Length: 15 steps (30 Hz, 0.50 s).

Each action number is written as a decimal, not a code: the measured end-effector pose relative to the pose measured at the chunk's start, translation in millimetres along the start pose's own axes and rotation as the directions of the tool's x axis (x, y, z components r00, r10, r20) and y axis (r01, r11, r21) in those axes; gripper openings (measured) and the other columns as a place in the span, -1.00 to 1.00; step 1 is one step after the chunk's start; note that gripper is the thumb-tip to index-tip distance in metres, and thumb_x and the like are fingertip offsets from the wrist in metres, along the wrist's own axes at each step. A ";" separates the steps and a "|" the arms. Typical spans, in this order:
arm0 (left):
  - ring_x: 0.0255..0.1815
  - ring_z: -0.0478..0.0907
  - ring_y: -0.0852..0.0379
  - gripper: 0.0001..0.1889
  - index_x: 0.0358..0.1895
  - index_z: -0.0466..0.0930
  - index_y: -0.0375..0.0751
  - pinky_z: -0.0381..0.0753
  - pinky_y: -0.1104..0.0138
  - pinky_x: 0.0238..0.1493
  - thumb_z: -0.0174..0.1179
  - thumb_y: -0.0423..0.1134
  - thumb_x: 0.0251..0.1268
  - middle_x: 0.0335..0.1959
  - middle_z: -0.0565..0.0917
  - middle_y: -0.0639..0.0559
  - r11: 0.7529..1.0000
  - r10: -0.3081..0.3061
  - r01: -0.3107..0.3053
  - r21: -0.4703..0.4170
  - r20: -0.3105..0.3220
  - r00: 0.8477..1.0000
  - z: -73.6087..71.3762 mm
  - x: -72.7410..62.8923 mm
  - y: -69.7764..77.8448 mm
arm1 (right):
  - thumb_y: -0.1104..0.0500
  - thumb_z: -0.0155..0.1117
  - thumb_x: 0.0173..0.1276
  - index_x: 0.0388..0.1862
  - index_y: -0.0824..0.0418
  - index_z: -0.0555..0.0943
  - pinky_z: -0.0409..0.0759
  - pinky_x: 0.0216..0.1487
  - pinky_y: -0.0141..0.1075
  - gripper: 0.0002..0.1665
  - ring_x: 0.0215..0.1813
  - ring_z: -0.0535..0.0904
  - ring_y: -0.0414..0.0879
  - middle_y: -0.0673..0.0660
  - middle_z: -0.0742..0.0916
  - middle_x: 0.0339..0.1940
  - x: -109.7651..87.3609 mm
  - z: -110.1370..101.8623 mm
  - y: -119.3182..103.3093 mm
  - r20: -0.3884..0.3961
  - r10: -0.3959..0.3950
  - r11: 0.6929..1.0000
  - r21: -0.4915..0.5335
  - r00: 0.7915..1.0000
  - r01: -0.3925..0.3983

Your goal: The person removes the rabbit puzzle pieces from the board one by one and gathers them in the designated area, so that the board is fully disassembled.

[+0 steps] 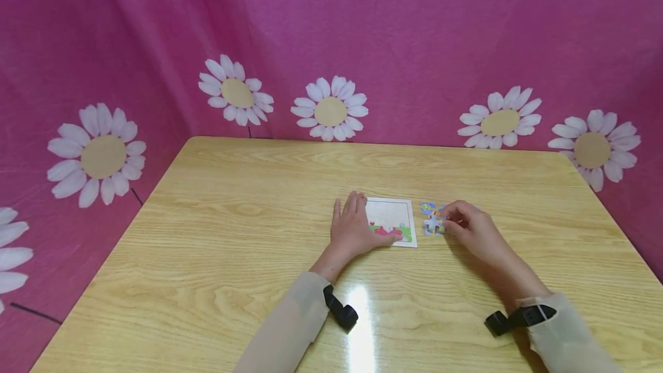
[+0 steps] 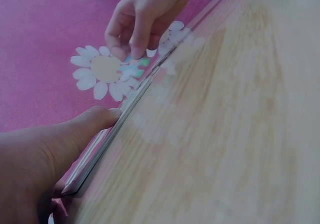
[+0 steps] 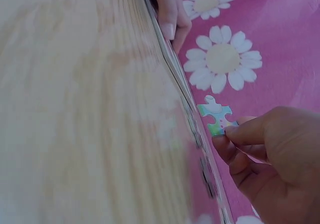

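Observation:
My left hand [image 1: 356, 230] spreads over the left side of a square puzzle board [image 1: 391, 212], which has a white border and a green and pink picture along its near edge. In the left wrist view the straight thumb [image 2: 95, 118] rests on the board's edge. Just right of the board, my right hand [image 1: 477, 233] pinches a jigsaw piece [image 3: 218, 116] between thumb and fingertips. This piece is pale blue with green and yellow patches, and it is raised above the table in the right wrist view.
Several loose jigsaw pieces [image 1: 427, 208] lie on the wooden table [image 1: 233, 235] right of the board, partly covered by the right hand. A pink cloth [image 1: 414, 45] with white daisies hangs behind the table and along its left side.

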<state>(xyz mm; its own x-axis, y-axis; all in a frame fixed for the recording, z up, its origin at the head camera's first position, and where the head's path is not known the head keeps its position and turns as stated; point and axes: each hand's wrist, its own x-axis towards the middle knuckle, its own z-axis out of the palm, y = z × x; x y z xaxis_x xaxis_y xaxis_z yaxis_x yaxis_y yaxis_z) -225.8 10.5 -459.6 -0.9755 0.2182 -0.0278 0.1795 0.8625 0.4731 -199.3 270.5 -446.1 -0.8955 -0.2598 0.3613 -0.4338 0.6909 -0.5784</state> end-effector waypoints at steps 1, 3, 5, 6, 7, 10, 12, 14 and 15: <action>0.64 -0.10 0.12 0.18 0.48 0.11 -0.17 -0.27 0.05 0.66 0.34 0.46 -0.18 0.56 0.16 0.00 1.000 0.002 -0.002 0.000 -0.004 1.000 0.2 0.0 -0.1 | 0.47 0.27 0.26 -0.24 0.30 0.56 0.48 -0.41 -0.54 -0.85 -0.36 0.42 -0.44 0.12 0.66 -0.36 -1.7 -1.9 1.5 -0.005 0.000 1.000 0.001 1.000 0.000; 0.64 -0.10 0.12 0.18 0.48 0.11 -0.17 -0.27 0.05 0.66 0.34 0.46 -0.18 0.56 0.16 0.00 1.000 0.002 -0.002 0.003 -0.003 1.000 0.4 0.4 0.1 | 0.48 0.27 0.26 -0.24 0.31 0.56 0.49 -0.44 -0.53 -0.85 -0.39 0.43 -0.44 0.11 0.66 -0.38 -4.9 -5.5 4.8 -0.014 -0.002 1.000 -0.003 1.000 0.002; 0.64 -0.09 0.12 0.18 0.48 0.11 -0.17 -0.27 0.05 0.66 0.34 0.46 -0.18 0.55 0.17 0.00 1.000 0.002 -0.002 0.004 -0.004 1.000 0.5 0.8 0.2 | 0.49 0.27 0.26 -0.23 0.31 0.56 0.49 -0.45 -0.53 -0.83 -0.40 0.44 -0.44 0.11 0.66 -0.39 -8.2 -9.3 7.3 -0.023 -0.007 1.000 -0.010 1.000 0.007; 0.64 -0.09 0.12 0.18 0.48 0.12 -0.17 -0.27 0.05 0.66 0.34 0.46 -0.18 0.55 0.17 0.00 1.000 0.002 -0.002 0.004 -0.005 1.000 0.5 0.8 0.2 | 0.50 0.27 0.25 -0.23 0.30 0.56 0.49 -0.45 -0.54 -0.83 -0.40 0.45 -0.44 0.11 0.66 -0.39 -9.5 -11.1 8.8 -0.029 -0.007 1.000 -0.014 1.000 0.007; 0.64 -0.09 0.12 0.18 0.48 0.12 -0.17 -0.27 0.05 0.66 0.35 0.46 -0.18 0.55 0.17 0.00 1.000 0.002 -0.002 0.000 -0.005 1.000 0.4 0.7 0.3 | 0.50 0.27 0.25 -0.23 0.30 0.56 0.49 -0.44 -0.55 -0.82 -0.40 0.44 -0.45 0.11 0.66 -0.39 -10.9 -12.8 9.9 -0.032 -0.004 1.000 -0.018 0.999 0.003; 0.64 -0.10 0.12 0.18 0.48 0.12 -0.16 -0.28 0.05 0.66 0.34 0.47 -0.18 0.55 0.16 0.00 1.000 0.003 -0.003 -0.001 -0.002 1.000 0.4 0.5 0.2 | 0.49 0.28 0.25 -0.24 0.29 0.56 0.47 -0.40 -0.60 -0.82 -0.37 0.44 -0.47 0.14 0.66 -0.39 -14.6 -17.5 13.4 -0.049 -0.006 0.999 -0.033 0.999 0.005; 0.64 -0.10 0.12 0.18 0.48 0.12 -0.16 -0.28 0.05 0.66 0.34 0.47 -0.18 0.55 0.16 0.00 1.000 0.003 -0.003 -0.003 -0.002 1.000 0.4 0.3 0.0 | 0.49 0.30 0.23 -0.25 0.29 0.57 0.46 -0.37 -0.64 -0.82 -0.35 0.44 -0.50 0.15 0.67 -0.38 -16.8 -20.1 16.0 -0.063 -0.008 0.999 -0.042 0.998 0.006; 0.65 -0.11 0.13 0.18 0.48 0.11 -0.16 -0.29 0.05 0.66 0.34 0.47 -0.18 0.56 0.15 0.01 1.000 0.003 -0.003 -0.002 -0.001 1.000 0.3 0.1 -0.1 | 0.49 0.30 0.22 -0.25 0.30 0.57 0.45 -0.35 -0.67 -0.82 -0.33 0.43 -0.52 0.18 0.67 -0.37 -19.3 -22.5 18.6 -0.072 -0.006 0.999 -0.044 0.997 0.002; 0.65 -0.11 0.13 0.19 0.48 0.11 -0.16 -0.29 0.05 0.66 0.34 0.47 -0.18 0.56 0.15 0.01 1.000 0.003 -0.003 -0.002 0.000 1.000 0.2 -0.1 -0.2 | 0.50 0.30 0.21 -0.25 0.30 0.57 0.44 -0.34 -0.68 -0.81 -0.32 0.43 -0.54 0.18 0.67 -0.36 -20.6 -23.9 19.8 -0.076 -0.003 0.999 -0.048 0.997 0.000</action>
<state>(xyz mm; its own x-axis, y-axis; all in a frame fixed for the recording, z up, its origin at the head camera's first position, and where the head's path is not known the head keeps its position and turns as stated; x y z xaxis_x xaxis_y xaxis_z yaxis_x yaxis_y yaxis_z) -225.7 10.5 -459.9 -0.9750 0.2206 -0.0265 0.1819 0.8608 0.4753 -187.1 305.6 -447.5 -0.8839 -0.2101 0.4179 -0.4284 0.7222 -0.5430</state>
